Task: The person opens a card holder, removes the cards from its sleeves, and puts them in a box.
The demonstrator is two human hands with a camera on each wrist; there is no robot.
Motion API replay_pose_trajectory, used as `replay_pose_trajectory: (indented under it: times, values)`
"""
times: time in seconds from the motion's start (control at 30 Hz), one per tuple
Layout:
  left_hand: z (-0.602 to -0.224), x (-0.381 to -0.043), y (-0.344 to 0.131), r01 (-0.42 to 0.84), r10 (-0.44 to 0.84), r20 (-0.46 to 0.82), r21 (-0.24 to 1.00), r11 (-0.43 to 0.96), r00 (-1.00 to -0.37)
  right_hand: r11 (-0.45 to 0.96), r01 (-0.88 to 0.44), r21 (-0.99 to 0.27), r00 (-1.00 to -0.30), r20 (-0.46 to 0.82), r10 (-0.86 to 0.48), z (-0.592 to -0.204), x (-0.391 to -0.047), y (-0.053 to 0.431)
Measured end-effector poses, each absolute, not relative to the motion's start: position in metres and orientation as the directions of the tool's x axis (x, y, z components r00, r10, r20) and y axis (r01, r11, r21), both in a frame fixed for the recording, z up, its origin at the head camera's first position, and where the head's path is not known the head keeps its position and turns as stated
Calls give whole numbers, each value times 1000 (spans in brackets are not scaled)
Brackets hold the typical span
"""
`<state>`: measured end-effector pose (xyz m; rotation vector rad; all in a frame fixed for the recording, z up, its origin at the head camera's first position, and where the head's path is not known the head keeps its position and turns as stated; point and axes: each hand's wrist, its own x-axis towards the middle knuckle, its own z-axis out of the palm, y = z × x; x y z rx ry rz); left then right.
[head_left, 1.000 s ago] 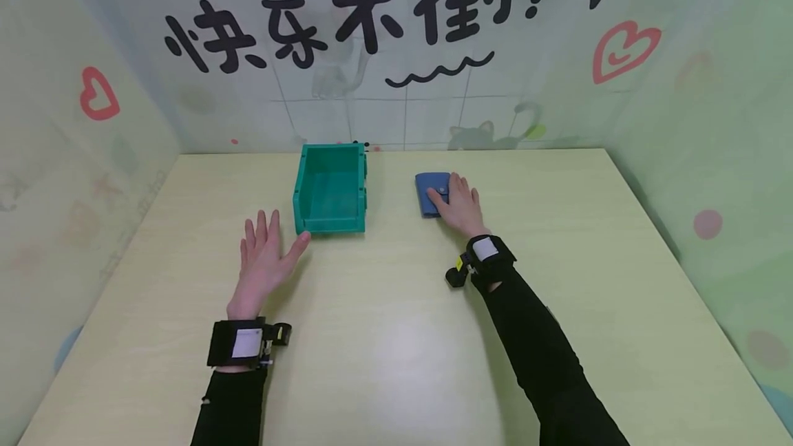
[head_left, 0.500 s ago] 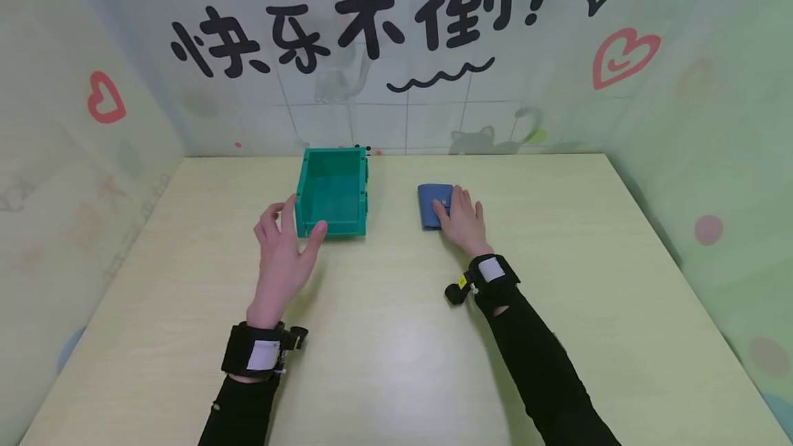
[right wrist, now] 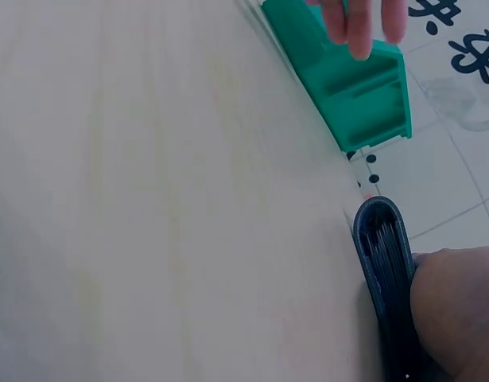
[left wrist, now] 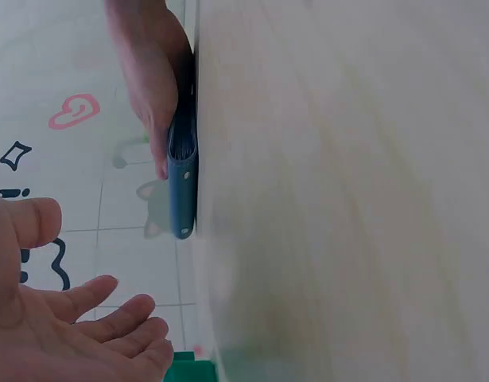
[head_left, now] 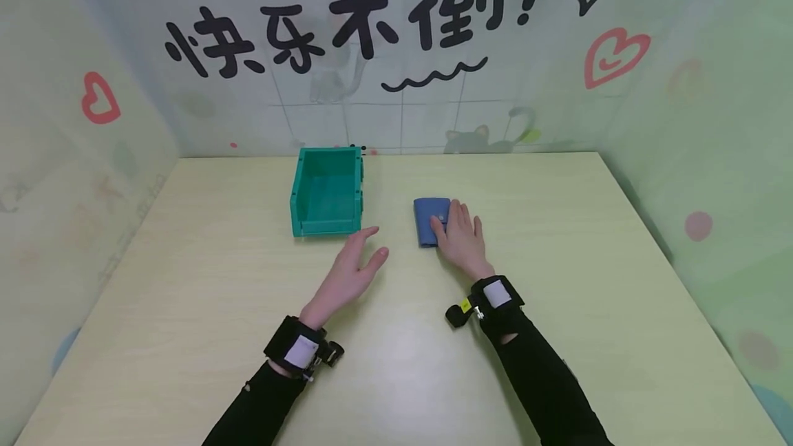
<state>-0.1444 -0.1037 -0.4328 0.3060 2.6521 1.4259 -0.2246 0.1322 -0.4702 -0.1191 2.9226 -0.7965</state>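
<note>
A blue wallet with a snap button lies flat on the table, right of centre. My right hand rests on its right side, the thumb over the cover and the fingers fairly straight along the far edge. In the right wrist view, the spine of the wallet faces the camera, with thin layers inside. My left hand hovers between the bin and the wallet, thumb spread and holding nothing. Its palm and spread fingers show in the left wrist view.
A teal plastic bin stands at the back, left of centre, just beyond my left hand. The pale wooden table is bounded by a printed backdrop at the back and both sides.
My right hand has slid the wallet toward me across the table. My left hand has moved right, from beside the bin's left front to in front of its right corner.
</note>
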Motion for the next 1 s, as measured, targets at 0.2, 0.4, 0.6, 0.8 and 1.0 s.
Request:
replay_pose_trajectory:
  times: [0.2, 0.4, 0.6, 0.8, 1.0]
  values:
    - [-445, -155, -95, 29, 273, -140, 845, 535, -952, 866, -41, -499, -991, -94, -101, -474, -210, 129]
    - [-447, -167, -85, -17, 249, -173, 851, 525, -953, 868, -34, -496, -993, -79, -84, -476, -194, 123]
    - [-450, -178, -75, -30, 243, -184, 849, 528, -952, 870, -42, -491, -996, -53, -78, -474, -175, 116]
    - [-452, -183, -70, 40, 253, -144, 796, 604, -957, 869, -64, -490, -997, -15, -82, -476, -157, 109]
    - [-453, -185, -70, 110, 275, -97, 755, 647, -957, 879, -112, -463, -994, 58, -96, -482, -141, 105]
